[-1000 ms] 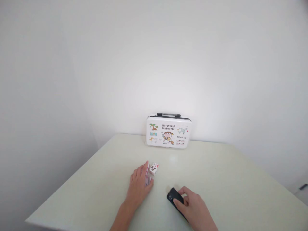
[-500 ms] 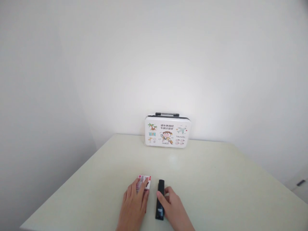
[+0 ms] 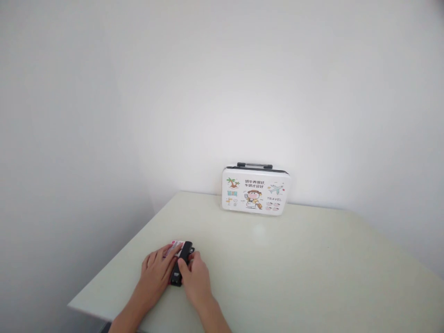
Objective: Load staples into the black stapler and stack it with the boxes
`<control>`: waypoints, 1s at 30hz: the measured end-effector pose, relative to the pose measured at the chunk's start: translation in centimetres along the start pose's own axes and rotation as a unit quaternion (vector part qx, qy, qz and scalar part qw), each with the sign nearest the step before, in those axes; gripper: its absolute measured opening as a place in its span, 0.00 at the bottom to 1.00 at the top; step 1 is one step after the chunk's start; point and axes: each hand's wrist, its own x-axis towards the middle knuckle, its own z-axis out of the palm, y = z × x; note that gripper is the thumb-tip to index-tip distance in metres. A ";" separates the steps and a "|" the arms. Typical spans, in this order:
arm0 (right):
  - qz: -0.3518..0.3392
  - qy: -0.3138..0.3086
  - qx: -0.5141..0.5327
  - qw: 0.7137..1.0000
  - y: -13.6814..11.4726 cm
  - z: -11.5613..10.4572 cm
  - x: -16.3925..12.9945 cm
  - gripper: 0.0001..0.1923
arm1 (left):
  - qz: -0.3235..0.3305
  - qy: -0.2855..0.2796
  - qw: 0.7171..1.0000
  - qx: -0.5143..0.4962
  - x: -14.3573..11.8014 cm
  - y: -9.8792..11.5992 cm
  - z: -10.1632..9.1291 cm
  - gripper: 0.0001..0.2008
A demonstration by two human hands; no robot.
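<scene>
My left hand lies over a small white and pink box, its fingers bent round it so that most of the box is hidden. My right hand grips a black stapler from the right side, with the thumb on top. The stapler is tilted slightly and rests close against the box's right side. Both things are low over the left part of the table, near its front.
At the back of the pale table, a white case with cartoon prints and a black handle stands upright against the wall. The table's left edge runs close beside my left hand.
Both hands have moved left across the table with the box and the stapler. The gap between the two things has closed. The view has turned slightly left.
</scene>
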 end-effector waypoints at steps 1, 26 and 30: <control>0.001 0.001 -0.001 1.000 -0.2 0.5 0.4 0.19 | 0.006 0.002 1.000 0.011 0.2 -0.6 -0.1 0.25; 0.005 0.086 -0.434 0.897 10.0 -17.8 -11.2 0.30 | 0.093 -0.075 0.982 -0.145 -2.5 21.6 2.6 0.29; 0.001 0.087 -0.443 0.892 10.3 -17.4 -11.1 0.30 | 0.089 -0.073 0.983 -0.140 -2.5 21.5 2.9 0.29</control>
